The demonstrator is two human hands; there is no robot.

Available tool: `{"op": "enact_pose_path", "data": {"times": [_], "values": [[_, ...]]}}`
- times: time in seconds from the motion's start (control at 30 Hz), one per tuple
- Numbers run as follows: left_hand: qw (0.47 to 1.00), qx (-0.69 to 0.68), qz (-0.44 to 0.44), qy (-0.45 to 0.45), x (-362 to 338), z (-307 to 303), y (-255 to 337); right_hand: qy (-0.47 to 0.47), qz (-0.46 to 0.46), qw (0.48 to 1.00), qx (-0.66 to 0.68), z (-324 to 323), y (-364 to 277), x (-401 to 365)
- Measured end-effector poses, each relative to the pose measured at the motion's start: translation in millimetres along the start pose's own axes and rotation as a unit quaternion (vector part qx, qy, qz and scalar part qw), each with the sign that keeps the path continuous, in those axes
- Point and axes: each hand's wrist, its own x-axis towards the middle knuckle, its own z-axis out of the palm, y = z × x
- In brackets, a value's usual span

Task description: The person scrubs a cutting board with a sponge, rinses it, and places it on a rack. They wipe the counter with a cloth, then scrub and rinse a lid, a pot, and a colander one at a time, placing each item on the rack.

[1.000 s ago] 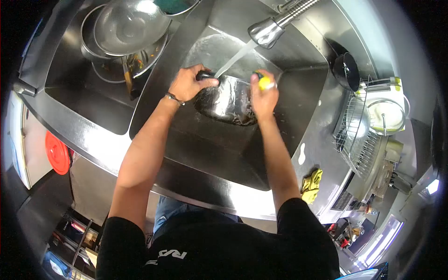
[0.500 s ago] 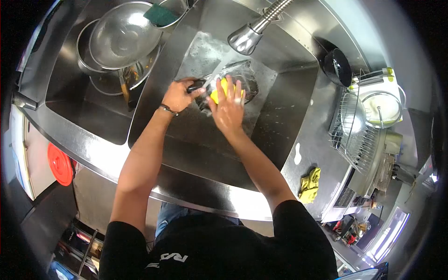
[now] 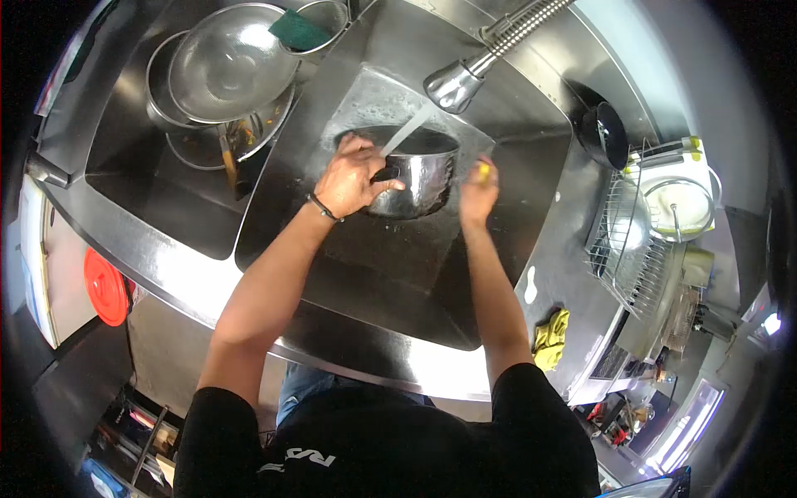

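A metal pot (image 3: 423, 187) stands in the right sink basin, its opening facing up and toward the faucet. My left hand (image 3: 353, 178) grips the pot at its left side, around the dark handle. To the right of the pot, my right hand (image 3: 479, 191) is closed on a yellow sponge (image 3: 484, 170), of which only a small part shows. Water runs from the faucet head (image 3: 453, 86) toward the pot's left side. Part of the pot's left edge is hidden behind my left hand.
The left basin holds a large strainer (image 3: 228, 66), a pan with food scraps and a brush (image 3: 228, 158). A green scouring pad (image 3: 299, 30) lies on a small strainer. At the right are a black pan (image 3: 603, 137), a wire rack (image 3: 623, 241) and a yellow cloth (image 3: 550, 339).
The pot has turned from lying tilted to standing more upright. My right hand, with the sponge, has moved off it to the right. My left hand has shifted slightly right and down.
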Motion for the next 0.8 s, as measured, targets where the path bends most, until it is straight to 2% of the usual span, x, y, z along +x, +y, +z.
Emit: {"op": "enact_pose_path", "data": {"times": [0.03, 0.07, 0.1, 0.17, 0.23, 0.3, 0.37, 0.43, 0.47, 0.53, 0.57, 0.6, 0.63, 0.7, 0.73, 0.8], "values": [[0.998, 0.015, 0.059, 0.007, 1.0, -2.9, 0.3, 0.055, 0.221, 0.959, 0.168, -12.5, -31.2, 1.9], [0.992, 0.031, 0.118, 0.012, 2.1, -4.8, 1.4, 0.057, 0.225, 0.957, 0.173, -23.8, -30.8, 3.9], [0.992, 0.029, 0.121, 0.009, 2.8, -5.8, 3.9, 0.061, 0.227, 0.956, 0.173, -29.6, -26.1, 6.3], [0.995, -0.048, 0.073, 0.039, 2.0, -8.7, 10.5, 0.037, 0.235, 0.957, 0.168, -35.6, -17.4, 8.1], [0.989, -0.057, -0.046, 0.127, 4.3, -17.0, 15.6, 0.058, 0.239, 0.955, 0.167, -37.3, -39.7, 0.0], [0.954, -0.123, -0.207, 0.18, 9.0, -20.3, 14.6, 0.038, 0.051, 0.997, 0.047, -38.7, -48.6, -2.8], [0.923, -0.097, -0.304, 0.217, 10.5, -15.3, 9.5, 0.008, 0.034, 0.999, 0.036, -32.7, -62.8, -9.2], [0.892, -0.044, -0.406, 0.193, 6.1, 0.9, -7.6, -0.042, 0.026, 0.999, -0.012, -22.9, -102.4, -24.8], [0.893, -0.044, -0.405, 0.194, 4.0, 6.5, -11.8, -0.022, -0.087, 0.996, -0.006, -9.7, -110.9, -34.5], [0.819, -0.31, -0.403, 0.265, 1.9, 14.8, -17.7, -0.043, -0.326, 0.931, -0.157, 10.5, -134.4, -53.0], [0.82, -0.31, -0.404, 0.263, 1.2, 16.2, -20.7, -0.062, -0.364, 0.897, -0.245, 22.8, -146.5, -62.9], [0.787, -0.333, -0.448, 0.263, 0.3, 15.8, -24.5, -0.089, -0.377, 0.873, -0.297, 32.5, -148.2, -69.9], [0.752, -0.355, -0.489, 0.262, -2.0, 15.2, -28.4, -0.053, -0.418, 0.842, -0.337, 43.6, -137.6, -78.5], [0.76, -0.348, -0.473, 0.28, -2.3, 13.7, -32.4, -0.174, -0.524, 0.73, -0.403, 47.2, -98.8, -105.8], [0.754, -0.313, -0.497, 0.294, -2.7, 13.1, -28.6, -0.172, -0.523, 0.731, -0.403, 44.4, -74.8, -109.4], [0.744, -0.291, -0.518, 0.306, -5.4, 19.6, -37.3, -0.122, -0.591, 0.716, -0.35, 26.5, -22.5, -95.0]]}}
